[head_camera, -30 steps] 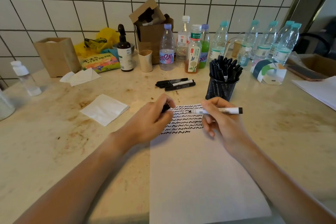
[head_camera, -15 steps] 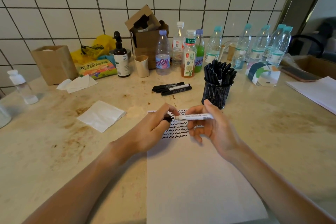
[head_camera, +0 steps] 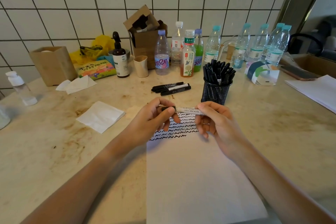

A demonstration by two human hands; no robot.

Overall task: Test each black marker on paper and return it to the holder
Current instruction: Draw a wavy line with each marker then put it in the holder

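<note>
I hold one marker (head_camera: 189, 110) level above the top of the white paper (head_camera: 196, 178). My right hand (head_camera: 216, 123) grips its white barrel. My left hand (head_camera: 154, 120) pinches the black cap (head_camera: 168, 108), which sits on the marker's left end. Rows of black squiggles (head_camera: 178, 127) cover the paper's top edge, partly hidden by my fingers. The black mesh holder (head_camera: 215, 91), full of black markers, stands just behind my right hand. Three more black markers (head_camera: 171, 88) lie on the counter left of the holder.
A folded napkin (head_camera: 101, 115) lies left of the paper. Bottles (head_camera: 187, 54), a cardboard box (head_camera: 147, 42), a paper cup (head_camera: 141, 66) and a brown box (head_camera: 52, 64) line the tiled wall. A phone (head_camera: 298, 73) and a paper stack (head_camera: 316, 90) sit at the right.
My hands have come together: the marker moved left toward the cap held in my left hand, and the cap is now on its tip.
</note>
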